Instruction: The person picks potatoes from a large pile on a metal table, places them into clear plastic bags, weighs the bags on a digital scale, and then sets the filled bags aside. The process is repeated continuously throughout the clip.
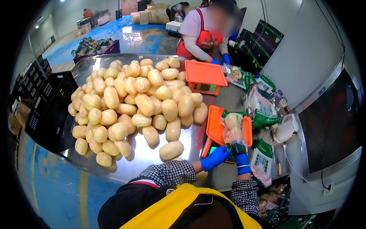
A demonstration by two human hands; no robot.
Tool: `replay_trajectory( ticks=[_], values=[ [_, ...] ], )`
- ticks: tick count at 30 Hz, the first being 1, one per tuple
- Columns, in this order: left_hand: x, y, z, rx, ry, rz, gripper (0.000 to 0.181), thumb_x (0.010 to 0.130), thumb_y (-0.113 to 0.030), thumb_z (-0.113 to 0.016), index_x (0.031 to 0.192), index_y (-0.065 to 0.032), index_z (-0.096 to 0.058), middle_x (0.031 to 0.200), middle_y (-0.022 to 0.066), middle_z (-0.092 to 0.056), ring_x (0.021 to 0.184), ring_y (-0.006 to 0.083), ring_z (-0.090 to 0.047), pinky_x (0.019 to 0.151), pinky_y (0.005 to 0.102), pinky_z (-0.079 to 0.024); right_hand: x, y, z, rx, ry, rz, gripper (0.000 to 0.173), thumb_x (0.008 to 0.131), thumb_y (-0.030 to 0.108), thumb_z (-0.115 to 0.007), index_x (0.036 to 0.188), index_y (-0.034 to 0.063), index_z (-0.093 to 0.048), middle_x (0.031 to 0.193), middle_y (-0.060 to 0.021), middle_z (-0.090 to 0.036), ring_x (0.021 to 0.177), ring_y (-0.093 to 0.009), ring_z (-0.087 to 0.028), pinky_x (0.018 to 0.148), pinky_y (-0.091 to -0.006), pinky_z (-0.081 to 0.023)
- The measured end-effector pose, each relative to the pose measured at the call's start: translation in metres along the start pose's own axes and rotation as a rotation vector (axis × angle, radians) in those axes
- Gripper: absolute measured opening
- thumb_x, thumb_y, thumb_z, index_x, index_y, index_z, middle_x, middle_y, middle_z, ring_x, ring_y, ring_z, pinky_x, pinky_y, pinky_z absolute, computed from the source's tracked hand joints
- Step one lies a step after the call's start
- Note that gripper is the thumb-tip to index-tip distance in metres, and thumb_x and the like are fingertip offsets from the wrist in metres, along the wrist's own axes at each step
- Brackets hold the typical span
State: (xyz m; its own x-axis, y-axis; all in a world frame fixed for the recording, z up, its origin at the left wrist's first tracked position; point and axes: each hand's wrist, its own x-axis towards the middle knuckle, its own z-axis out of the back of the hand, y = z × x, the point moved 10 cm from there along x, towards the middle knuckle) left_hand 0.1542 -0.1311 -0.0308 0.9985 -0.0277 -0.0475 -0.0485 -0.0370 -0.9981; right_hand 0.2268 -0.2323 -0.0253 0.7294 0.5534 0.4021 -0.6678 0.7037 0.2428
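A clear plastic bag (234, 128) with green ends and pale root pieces inside lies over the orange scale (211, 120) in front of me. My left hand (216, 158), in a blue glove, touches the bag's near end, its fingertips drawn together. At that same end is my right hand (242, 161), also gloved in blue; the dark green end of the bag hides its fingers. A large heap of peeled lotus root segments (143, 104) covers much of the steel table (143, 169) to the left. One segment (171, 150) lies near my left forearm.
Beyond the heap, a person (200, 34) in a red apron works by a second orange scale (205, 73). Stacks of green-and-white bags (261, 106) and a white plastic jug (286, 128) line the right side. A black crate (51, 111) stands at the table's left end.
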Motion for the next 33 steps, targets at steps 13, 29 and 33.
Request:
replay_trajectory(
  ticks=[13,29,33],
  values=[
    [0.009,0.03,0.007,-0.009,0.079,0.114,0.027,0.091,-0.028,-0.053,0.091,-0.001,-0.058,0.072,0.0047,-0.057,0.061,0.0128,-0.053,0.056,0.0261,-0.046,-0.037,-0.028,-0.033,0.158,-0.159,-0.501,0.048,0.089,0.037,-0.042,0.128,0.0096,-0.045,0.133,-0.0137,-0.044,0.121,-0.027,-0.042,0.103,-0.0416,-0.03],
    [0.008,0.019,0.014,0.055,0.079,0.144,0.024,0.09,-0.025,-0.053,0.091,-0.0007,-0.058,0.074,0.0057,-0.059,0.062,0.012,-0.054,0.058,0.0251,-0.045,-0.004,0.008,0.016,-0.346,-0.22,-0.266,0.046,0.074,0.031,-0.063,0.112,0.0058,-0.056,0.097,-0.0124,-0.062,0.084,-0.027,-0.059,0.083,-0.0355,-0.045],
    [0.008,0.02,0.01,-0.001,0.092,0.116,0.024,0.09,-0.024,-0.053,0.092,-0.0005,-0.058,0.074,0.0059,-0.059,0.062,0.0115,-0.054,0.057,0.0247,-0.045,-0.01,0.008,0.021,0.136,-0.297,-0.368,0.047,0.074,0.035,-0.063,0.11,0.0049,-0.058,0.099,-0.0133,-0.062,0.087,-0.027,-0.059,0.085,-0.0375,-0.043]
  ],
)
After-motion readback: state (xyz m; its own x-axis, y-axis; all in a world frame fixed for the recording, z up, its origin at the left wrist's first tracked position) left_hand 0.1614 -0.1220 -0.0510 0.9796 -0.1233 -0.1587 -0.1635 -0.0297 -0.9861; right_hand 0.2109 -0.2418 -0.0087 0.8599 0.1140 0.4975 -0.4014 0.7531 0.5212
